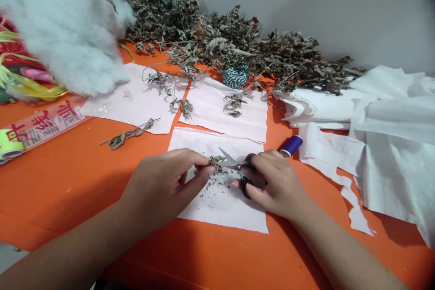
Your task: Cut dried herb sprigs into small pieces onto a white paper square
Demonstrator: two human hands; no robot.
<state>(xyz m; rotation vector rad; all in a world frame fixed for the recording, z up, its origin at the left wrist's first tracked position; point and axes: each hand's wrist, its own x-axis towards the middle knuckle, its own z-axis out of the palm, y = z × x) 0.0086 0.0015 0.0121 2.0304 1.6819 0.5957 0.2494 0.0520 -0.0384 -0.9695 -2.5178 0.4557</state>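
Between thumb and fingers, my left hand point(170, 179) pinches a small bunch of dried leaves point(216, 159) over a white paper sheet point(234, 222). My right hand point(275, 176) has its fingers through the black handles of a pair of scissors point(239, 166). The scissors' blades are spread apart, their tips pointing left at the leaves. Small dark leaf bits point(212, 186) lie scattered on the sheet beneath. The ends of the leaves inside my left hand are hidden.
Dried plants point(217, 41) line the wall behind a ball of twine point(235, 75). White stuffing point(78, 31) is at back left, a purple thread spool point(291, 146) right of the sheet, and white paper point(397, 154) farther right. A dried sprig point(131, 134) lies on the orange table point(68, 190).
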